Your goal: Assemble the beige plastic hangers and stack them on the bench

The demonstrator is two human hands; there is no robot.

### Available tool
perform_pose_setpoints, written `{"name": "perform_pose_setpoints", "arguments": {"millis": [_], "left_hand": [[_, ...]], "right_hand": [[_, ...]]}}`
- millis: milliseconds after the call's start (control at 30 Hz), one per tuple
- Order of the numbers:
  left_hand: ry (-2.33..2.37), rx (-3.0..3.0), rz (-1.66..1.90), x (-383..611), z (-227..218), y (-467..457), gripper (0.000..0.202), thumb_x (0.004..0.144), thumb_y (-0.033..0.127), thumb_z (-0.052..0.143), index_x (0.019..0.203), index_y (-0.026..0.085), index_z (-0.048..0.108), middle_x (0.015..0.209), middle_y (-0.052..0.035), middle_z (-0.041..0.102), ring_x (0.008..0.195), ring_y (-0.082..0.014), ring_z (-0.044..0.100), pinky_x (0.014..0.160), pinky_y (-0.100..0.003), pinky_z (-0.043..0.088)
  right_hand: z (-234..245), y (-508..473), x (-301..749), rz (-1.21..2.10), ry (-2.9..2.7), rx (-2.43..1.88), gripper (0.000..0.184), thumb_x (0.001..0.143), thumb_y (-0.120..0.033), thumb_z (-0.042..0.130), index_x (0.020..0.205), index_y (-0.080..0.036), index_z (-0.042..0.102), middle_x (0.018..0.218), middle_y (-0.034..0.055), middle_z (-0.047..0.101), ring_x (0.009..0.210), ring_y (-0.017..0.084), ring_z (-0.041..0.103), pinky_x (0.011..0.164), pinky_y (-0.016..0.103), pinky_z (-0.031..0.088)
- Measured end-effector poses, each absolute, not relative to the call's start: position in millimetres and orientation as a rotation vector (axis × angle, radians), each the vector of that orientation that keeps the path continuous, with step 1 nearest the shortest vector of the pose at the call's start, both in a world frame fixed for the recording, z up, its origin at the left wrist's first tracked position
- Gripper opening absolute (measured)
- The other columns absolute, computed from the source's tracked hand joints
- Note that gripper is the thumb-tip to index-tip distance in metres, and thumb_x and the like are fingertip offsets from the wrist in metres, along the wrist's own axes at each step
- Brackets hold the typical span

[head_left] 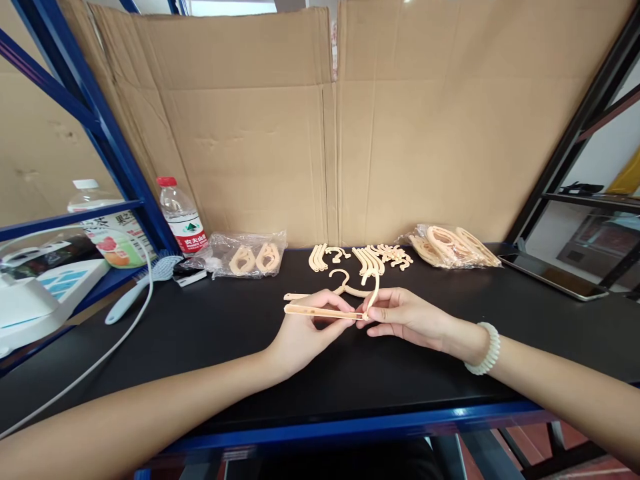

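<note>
My left hand (300, 343) pinches a flat beige plastic hanger arm (313, 311) that lies level across its fingers. At the arm's right end, my right hand (413, 320) grips a curved beige hanger hook (375, 291) between thumb and fingers. The two pieces meet at the fingertips; whether they are locked together I cannot tell. Just behind my hands lies another beige hanger (356, 292) with its hook upward, partly hidden by them. Farther back are loose hanger arms (318, 258), more arms (367, 261) and a heap of small hooks (396, 256).
Bagged hanger parts lie at back left (243, 260) and back right (447, 243). A red-capped bottle (183, 220), a hairbrush (145, 283) and a white cable (127, 330) are on the left. A tablet (553, 275) rests at right. Cardboard (240, 147) stands behind the black table (320, 393).
</note>
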State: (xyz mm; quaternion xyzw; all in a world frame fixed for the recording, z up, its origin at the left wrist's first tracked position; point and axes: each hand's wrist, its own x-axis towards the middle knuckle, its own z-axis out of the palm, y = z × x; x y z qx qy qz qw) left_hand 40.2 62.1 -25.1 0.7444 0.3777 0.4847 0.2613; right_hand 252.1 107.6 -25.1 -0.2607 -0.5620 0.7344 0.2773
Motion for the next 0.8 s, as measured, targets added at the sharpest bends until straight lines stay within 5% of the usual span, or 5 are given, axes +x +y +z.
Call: {"name": "perform_pose_setpoints", "arguments": {"millis": [433,800], "left_hand": [[1.002,1.878,1.314,43.5,-25.3,55.0,0.008,0.076,0.022,0.073,0.076,0.016,0.067,0.08,-0.0049,0.073,0.077,-0.0202,0.071,0.068,-0.029,0.058],[0.99,1.73,1.311,49.5,-24.8,47.2,0.01,0.074,0.023,0.073,0.075,0.017,0.065,0.08,-0.0058,0.073,0.077,-0.023,0.071,0.067,-0.032,0.06]], "right_hand": [[-28.7,104.8,249.5,1.898,-1.584,-0.626,0.019,0.076,-0.028,0.077,0.085,-0.014,0.066,0.083,0.0038,0.068,0.083,0.015,0.067,0.082,0.029,0.054],[-24.6,94.6,242.9,1.722,-1.589,-0.598,0.025,0.07,-0.03,0.081,0.077,-0.015,0.062,0.072,0.0014,0.065,0.066,0.014,0.064,0.066,0.029,0.054]]}}
